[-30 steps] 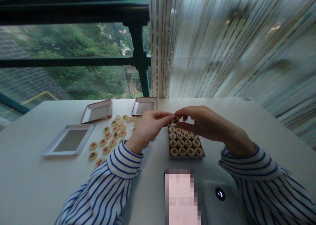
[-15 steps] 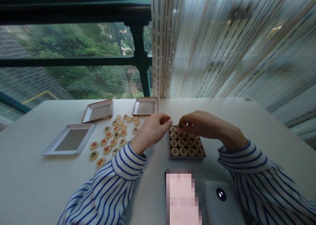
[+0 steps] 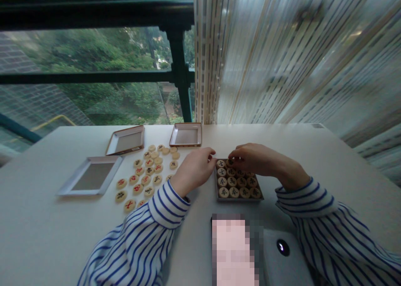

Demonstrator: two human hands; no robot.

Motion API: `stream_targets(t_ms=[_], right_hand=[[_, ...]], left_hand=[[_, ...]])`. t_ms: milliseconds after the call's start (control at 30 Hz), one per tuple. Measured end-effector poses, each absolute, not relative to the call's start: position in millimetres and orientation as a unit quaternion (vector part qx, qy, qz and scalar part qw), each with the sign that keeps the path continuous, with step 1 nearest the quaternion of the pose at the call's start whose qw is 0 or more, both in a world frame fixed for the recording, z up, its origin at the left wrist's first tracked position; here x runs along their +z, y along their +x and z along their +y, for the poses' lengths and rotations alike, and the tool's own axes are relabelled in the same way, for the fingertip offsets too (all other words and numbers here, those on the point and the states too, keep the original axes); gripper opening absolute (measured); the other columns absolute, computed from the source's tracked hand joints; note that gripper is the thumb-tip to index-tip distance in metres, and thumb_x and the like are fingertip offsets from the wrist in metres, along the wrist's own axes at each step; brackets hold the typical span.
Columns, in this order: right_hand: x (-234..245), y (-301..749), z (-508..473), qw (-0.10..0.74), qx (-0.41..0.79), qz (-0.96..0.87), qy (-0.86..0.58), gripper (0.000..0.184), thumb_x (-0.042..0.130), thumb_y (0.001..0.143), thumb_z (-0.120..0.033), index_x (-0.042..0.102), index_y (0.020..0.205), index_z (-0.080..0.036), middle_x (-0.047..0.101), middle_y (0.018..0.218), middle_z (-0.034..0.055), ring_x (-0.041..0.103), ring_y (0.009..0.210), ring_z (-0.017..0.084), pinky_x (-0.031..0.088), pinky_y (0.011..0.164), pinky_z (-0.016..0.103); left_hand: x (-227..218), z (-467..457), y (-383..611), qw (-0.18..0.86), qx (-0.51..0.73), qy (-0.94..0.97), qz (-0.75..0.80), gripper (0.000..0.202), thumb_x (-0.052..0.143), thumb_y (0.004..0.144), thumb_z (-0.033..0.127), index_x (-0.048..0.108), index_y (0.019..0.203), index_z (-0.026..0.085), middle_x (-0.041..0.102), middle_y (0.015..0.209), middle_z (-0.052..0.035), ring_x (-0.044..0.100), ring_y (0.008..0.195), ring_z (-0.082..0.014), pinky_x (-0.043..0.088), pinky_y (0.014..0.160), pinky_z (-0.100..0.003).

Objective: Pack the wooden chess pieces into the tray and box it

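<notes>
My right hand (image 3: 260, 158) reaches over the back of a small box (image 3: 241, 200) with its fingertips on a xiangqi piece (image 3: 230, 162) in the back row. Round wooden pieces with black characters stand in rows inside the box; my fingers hide part of the back rows. My left hand (image 3: 196, 168) hovers at the box's left edge, thumb and fingers apart, with nothing visible in it. Left of that hand, loose xiangqi pieces (image 3: 145, 180) with red or black characters are spread over the white table (image 3: 81, 227), some lying blank side up.
A box lid or tray (image 3: 94, 179) lies at the left, with a second shallow tray (image 3: 128, 141) and a third tray (image 3: 186, 135) behind the loose pieces. Near me are a phone (image 3: 234, 252) with a blurred screen and a grey device (image 3: 283, 248). Window and curtain stand behind.
My right fingers have lowered the piece, which was tilted, into the back row of the box. My left hand has stayed by the box's edge. The view has shifted slightly.
</notes>
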State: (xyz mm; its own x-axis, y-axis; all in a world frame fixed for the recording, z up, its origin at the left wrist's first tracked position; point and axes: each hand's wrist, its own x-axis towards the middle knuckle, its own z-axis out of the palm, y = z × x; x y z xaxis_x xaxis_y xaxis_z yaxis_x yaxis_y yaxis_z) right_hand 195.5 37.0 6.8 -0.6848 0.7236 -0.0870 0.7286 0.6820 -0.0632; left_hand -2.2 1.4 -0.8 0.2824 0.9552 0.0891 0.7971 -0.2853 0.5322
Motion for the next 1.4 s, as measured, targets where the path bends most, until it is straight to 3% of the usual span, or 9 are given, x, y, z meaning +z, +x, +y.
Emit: stream_targets(t_ms=[533,1033,1400], right_hand=[[4.9,196.5,39.0,0.034,-0.050,0.917,0.394,0.023,0.046,0.083,-0.034,0.067,0.089,-0.025,0.068,0.080,0.0037,0.060,0.071,0.017,0.036,0.058,0.026],[7.5,193.9,37.3,0.038,-0.071,0.911,0.404,0.022,0.049,0.078,-0.022,0.067,0.089,-0.024,0.069,0.082,0.0041,0.061,0.073,0.017,0.038,0.060,0.025],[6.0,192.1,37.6,0.039,-0.062,0.915,0.398,0.022,0.048,0.078,-0.022,0.068,0.089,-0.024,0.069,0.080,0.0033,0.060,0.070,0.016,0.037,0.059,0.025]], left_hand=[[1.5,1.5,-2.6,0.167,0.180,0.788,0.565,0.033,0.043,0.082,0.025,0.062,0.106,0.013,0.069,0.095,-0.0090,0.062,0.087,-0.0206,0.046,0.077,-0.031],[2.2,0.9,-3.9,0.174,0.176,0.785,0.568,0.033,0.043,0.083,0.025,0.061,0.108,0.014,0.068,0.097,-0.0088,0.062,0.089,-0.0206,0.046,0.079,-0.031],[2.2,0.6,-4.4,0.171,0.177,0.789,0.562,0.032,0.044,0.082,0.025,0.061,0.108,0.014,0.068,0.097,-0.0085,0.062,0.089,-0.0203,0.046,0.079,-0.031]])
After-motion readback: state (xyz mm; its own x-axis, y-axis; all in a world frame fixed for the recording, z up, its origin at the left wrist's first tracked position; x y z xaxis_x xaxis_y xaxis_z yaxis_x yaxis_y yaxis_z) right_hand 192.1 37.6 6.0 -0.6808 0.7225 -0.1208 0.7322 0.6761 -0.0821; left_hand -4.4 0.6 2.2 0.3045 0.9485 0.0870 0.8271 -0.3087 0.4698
